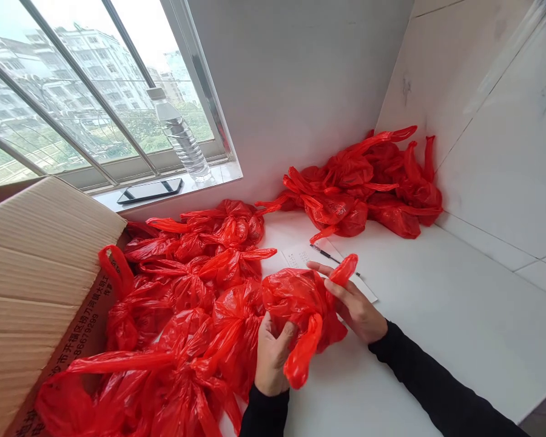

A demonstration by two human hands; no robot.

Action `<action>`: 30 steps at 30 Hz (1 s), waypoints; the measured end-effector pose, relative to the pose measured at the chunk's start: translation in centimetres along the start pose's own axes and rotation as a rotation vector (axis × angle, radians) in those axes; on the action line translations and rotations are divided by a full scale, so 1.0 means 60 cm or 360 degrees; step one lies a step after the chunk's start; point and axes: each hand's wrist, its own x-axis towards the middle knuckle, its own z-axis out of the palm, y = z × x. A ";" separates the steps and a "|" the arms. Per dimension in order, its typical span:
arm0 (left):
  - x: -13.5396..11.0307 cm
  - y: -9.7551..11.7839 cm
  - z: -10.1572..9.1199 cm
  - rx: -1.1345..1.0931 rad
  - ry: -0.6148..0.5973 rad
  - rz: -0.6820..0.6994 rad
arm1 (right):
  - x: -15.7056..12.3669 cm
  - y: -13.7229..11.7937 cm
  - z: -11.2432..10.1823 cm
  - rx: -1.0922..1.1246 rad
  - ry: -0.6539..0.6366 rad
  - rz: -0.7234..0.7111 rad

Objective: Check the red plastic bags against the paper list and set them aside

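I hold a knotted red plastic bag [300,300] over a white counter [437,315]. My left hand [270,358] grips its lower left side, fingers curled into the plastic. My right hand [355,303] pinches one of the bag's handles, fingers closed on the red strip near the top. A second handle hangs down between my hands. Both sleeves are black.
A heap of tied red bags [182,303] spills from a tipped cardboard box [36,273] on the left. Another pile of red bags [364,188] lies in the far corner. A pen [325,254] rests on paper [300,258]. A water bottle [182,136] and a phone [150,190] sit on the windowsill.
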 end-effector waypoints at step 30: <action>0.003 -0.001 0.006 -0.0082 0.0129 0.0060 | 0.001 0.007 -0.011 -0.0249 -0.0071 0.0074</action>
